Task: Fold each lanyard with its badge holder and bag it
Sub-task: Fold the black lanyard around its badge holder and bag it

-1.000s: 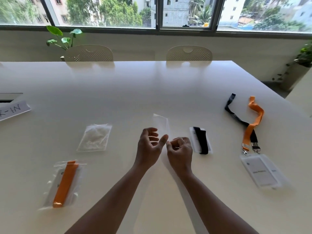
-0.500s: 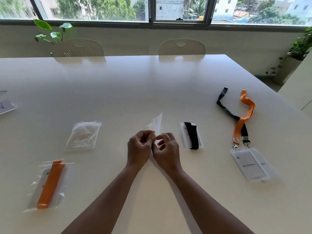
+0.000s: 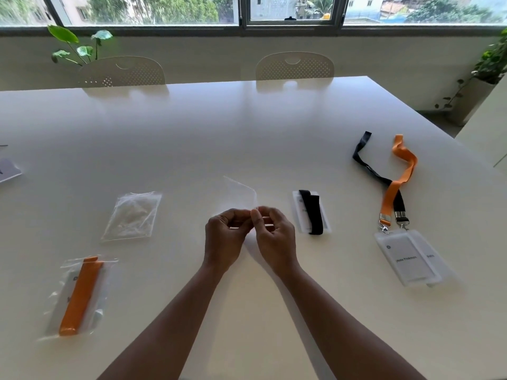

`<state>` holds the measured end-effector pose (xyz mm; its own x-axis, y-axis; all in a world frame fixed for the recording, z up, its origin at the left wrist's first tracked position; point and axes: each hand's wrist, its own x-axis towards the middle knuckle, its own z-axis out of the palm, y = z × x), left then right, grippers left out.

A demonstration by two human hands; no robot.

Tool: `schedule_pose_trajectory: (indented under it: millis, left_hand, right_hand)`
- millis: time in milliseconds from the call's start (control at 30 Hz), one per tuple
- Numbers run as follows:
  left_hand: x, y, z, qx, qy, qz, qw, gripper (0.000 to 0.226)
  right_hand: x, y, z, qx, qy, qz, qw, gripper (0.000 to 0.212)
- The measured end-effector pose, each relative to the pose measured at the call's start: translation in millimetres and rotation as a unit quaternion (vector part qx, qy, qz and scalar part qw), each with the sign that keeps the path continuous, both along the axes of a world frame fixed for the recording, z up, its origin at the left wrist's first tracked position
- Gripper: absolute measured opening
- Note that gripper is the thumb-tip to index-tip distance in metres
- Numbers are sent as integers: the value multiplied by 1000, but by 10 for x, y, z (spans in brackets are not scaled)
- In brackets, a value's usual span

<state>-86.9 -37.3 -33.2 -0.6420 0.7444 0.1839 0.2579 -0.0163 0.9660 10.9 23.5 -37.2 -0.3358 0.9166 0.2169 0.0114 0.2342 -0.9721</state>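
— What have I got in front of me? Both hands are up over the middle of the desk (image 3: 274,127). My left hand (image 3: 225,239) and my right hand (image 3: 275,238) are close together, fingers curled, each pinching the near edge of an empty clear bag (image 3: 241,194).

— Is the bag flat on the desk?

— No, it's lifted, standing up and away from my fingertips, thin and see-through. I can't tell whether its mouth is parted.

— And the lanyards?

— Just right of my right hand lies the folded black lanyard (image 3: 312,212), wrapped over its badge holder (image 3: 297,212), not bagged, flat on the desk. Well out to the right, an orange lanyard (image 3: 397,185) and a loose black lanyard (image 3: 370,168) lie unfolded and crossing each other, both clipped to two overlapping badge holders (image 3: 408,259) near the desk edge.

— Anything done already?

— Near left, a folded orange lanyard sits inside a sealed-looking bag (image 3: 79,294). Beyond it, left of my hands, there's a small stack of clear bags (image 3: 131,215).

— The rest?

— A white card (image 3: 8,171) at the far left edge, two pale chairs (image 3: 295,65) tucked in on the far side, a leafy plant (image 3: 76,45) by the window.
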Motion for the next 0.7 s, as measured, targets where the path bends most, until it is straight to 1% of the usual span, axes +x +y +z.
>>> schedule_pose_trajectory:
  millis: [167, 267, 333, 467, 600, 700]
  left_hand:
    - [-5, -11, 2, 6, -29, -21, 999, 14]
    - [-15, -5, 0, 4, -36, -7, 999, 10]
    - [-10, 2, -8, 2, -14, 18, 1000, 8]
    - [20, 9, -26, -1, 43, 45, 998, 6]
    - [19, -2, -32, -3, 82, 46, 996, 8]
    - [29, -3, -27, -2, 87, 51, 995, 10]
  right_hand:
    - [1, 22, -25, -13, 8, -10, 1000, 17]
    - [11, 46, -40, -31, 14, -21, 999, 19]
    - [12, 42, -38, -42, 20, -21, 999, 18]
    - [3, 20, -30, -9, -9, -22, 1000, 5]
    - [4, -6, -33, 2, -20, -33, 999, 20]
    - [0, -10, -56, 29, -31, -54, 998, 20]
